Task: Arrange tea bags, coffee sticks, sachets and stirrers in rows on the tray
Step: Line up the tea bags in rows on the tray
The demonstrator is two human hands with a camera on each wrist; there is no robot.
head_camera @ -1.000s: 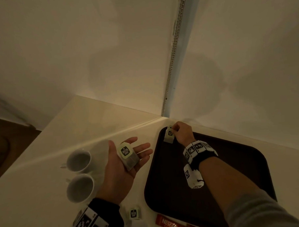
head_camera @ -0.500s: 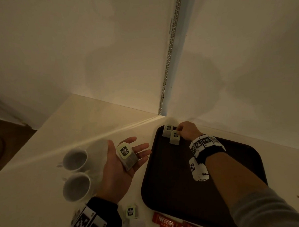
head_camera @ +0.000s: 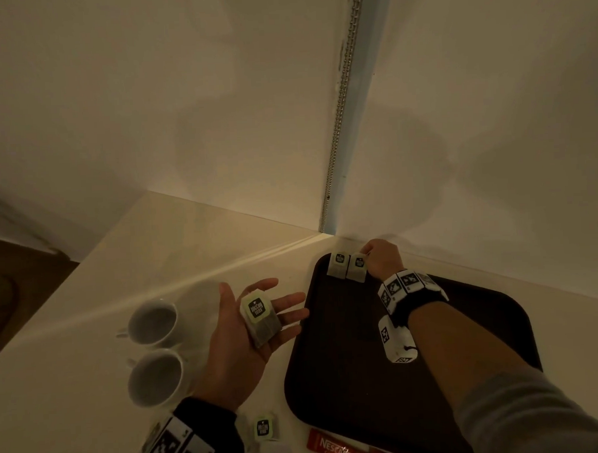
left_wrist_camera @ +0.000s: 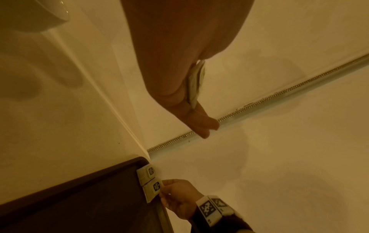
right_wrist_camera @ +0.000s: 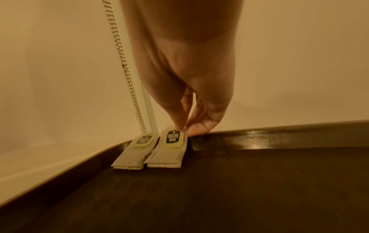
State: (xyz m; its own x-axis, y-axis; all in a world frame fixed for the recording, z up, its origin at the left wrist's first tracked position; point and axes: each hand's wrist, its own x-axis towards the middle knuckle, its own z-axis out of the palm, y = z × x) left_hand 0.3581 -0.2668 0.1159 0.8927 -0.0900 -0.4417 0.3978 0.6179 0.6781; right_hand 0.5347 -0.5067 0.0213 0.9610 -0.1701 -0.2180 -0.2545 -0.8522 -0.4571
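Second tea bag [right_wrist_camera: 168, 149] lies flat at the far left corner of the dark tray [head_camera: 348, 361], upper centre of the head view, edge to edge with the first tea bag [right_wrist_camera: 134, 153] on its left. Pinched at the tag end between thumb and fingertip of the right hand [head_camera: 383, 260]; remaining fingers curled beside the tray rim. Both bags parallel, tags toward the wall.

Left hand [head_camera: 240, 335] held palm up, left of the tray, fingers extended and relaxed; small stack of tea bags [head_camera: 260, 317] resting on palm and fingers, not gripped.

Two white cups [head_camera: 155, 349] at lower left of the head view, beside the left hand. One loose tea bag [head_camera: 264, 427] and red coffee sticks [head_camera: 335, 452] at the bottom edge, just off the tray. Bead chain [head_camera: 340, 115] hanging along the wall corner above the tray.
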